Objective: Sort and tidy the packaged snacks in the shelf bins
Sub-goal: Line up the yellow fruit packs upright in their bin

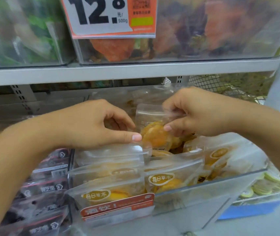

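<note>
- Head view: right hand pinches upright clear pouch of orange dried fruit at back of clear shelf bin.
- left hand fingers curled, thumb touching the pouch's left edge.
- Matching pouches stacked in front.

Price card reads "12.8 元/500g" — snack pouches read "每日草木" (front rows).
</note>
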